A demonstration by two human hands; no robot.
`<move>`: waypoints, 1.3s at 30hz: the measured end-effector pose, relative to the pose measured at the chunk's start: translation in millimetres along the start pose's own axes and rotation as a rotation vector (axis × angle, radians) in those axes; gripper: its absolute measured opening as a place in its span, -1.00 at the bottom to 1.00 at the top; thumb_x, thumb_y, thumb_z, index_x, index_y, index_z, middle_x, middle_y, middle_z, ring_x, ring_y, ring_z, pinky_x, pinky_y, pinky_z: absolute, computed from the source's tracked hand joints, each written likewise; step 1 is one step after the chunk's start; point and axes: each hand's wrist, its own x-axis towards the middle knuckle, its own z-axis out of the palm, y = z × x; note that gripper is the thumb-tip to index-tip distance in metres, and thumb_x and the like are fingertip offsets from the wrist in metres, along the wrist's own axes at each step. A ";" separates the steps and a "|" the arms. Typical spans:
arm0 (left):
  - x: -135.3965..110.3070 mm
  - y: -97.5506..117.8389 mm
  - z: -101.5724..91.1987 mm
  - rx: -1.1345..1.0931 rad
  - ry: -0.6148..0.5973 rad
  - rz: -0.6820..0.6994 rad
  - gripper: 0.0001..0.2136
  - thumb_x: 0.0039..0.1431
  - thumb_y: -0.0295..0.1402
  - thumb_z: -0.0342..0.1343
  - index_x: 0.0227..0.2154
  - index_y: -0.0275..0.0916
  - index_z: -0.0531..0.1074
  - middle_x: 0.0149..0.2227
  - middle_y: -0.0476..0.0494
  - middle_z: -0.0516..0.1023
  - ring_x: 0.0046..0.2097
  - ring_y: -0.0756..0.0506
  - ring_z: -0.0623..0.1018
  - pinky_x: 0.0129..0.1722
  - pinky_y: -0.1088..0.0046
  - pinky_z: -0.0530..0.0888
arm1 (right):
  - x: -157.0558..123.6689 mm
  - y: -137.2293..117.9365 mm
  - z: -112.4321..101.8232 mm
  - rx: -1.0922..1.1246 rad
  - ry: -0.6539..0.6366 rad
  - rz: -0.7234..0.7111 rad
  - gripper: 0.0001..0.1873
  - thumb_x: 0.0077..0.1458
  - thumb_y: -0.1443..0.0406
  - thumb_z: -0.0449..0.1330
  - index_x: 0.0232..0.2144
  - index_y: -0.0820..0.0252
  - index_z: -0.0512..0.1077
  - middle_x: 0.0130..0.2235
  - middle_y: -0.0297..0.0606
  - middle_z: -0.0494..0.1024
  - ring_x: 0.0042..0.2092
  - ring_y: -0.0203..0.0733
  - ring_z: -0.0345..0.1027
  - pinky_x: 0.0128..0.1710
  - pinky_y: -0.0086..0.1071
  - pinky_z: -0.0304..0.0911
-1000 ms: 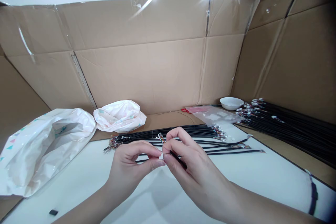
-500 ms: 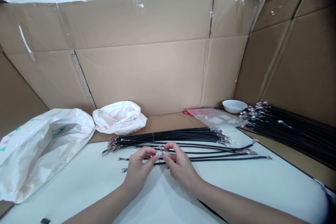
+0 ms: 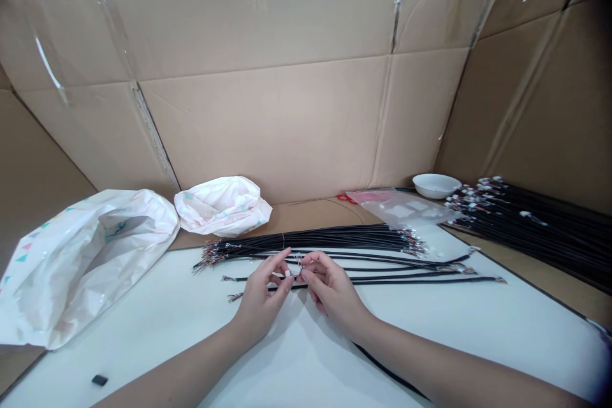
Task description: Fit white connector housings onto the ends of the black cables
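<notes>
Between left hand (image 3: 261,298), right hand (image 3: 332,288): tiny white connector (image 3: 288,273).

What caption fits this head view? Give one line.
Left hand and right hand pinch a wire end over black cables.

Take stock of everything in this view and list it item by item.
opened cardboard box: one, brown, behind and beside the work surface
work surface: one, white, in front
large plastic bag: one, white with coloured print, far left
crumpled plastic bag: one, white, behind the large bag
clear plastic bag: one, clear, back centre-right
bowl: one, white, back right
cable bundle: one, black, centre
loose cables: several, black, before the bundle
cable pile: one, black, far right
small object: one, black, front left
connector: one, white, in left fingertips
left hand: one, pinching the connector
right hand: one, beside the left hand
</notes>
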 end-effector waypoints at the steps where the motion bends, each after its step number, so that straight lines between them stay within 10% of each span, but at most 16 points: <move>1: 0.3 -0.3 0.2 0.014 -0.011 0.013 -0.61 0.20 -0.34 -0.02 0.10 -0.21 0.30 -0.25 -0.13 0.38 -0.25 -0.04 0.43 -0.24 0.42 0.44 | -0.3 0.5 -0.2 -0.004 -0.003 -0.010 -0.72 0.05 0.12 0.11 -0.28 0.18 0.22 -0.44 -0.40 0.35 -0.60 -0.47 0.03 -0.68 -0.57 -0.05; 39: 4.7 0.7 -0.8 -0.045 -0.037 0.002 -0.66 0.14 -0.33 0.04 -0.01 -0.23 0.39 -0.26 -0.15 0.41 -0.22 -0.08 0.44 -0.26 0.40 0.42 | -0.9 10.0 -4.2 -0.186 0.021 -0.091 -0.79 0.13 0.16 0.04 -0.26 0.17 0.28 -0.46 -0.40 0.31 -0.58 -0.40 0.07 -0.62 -0.50 0.00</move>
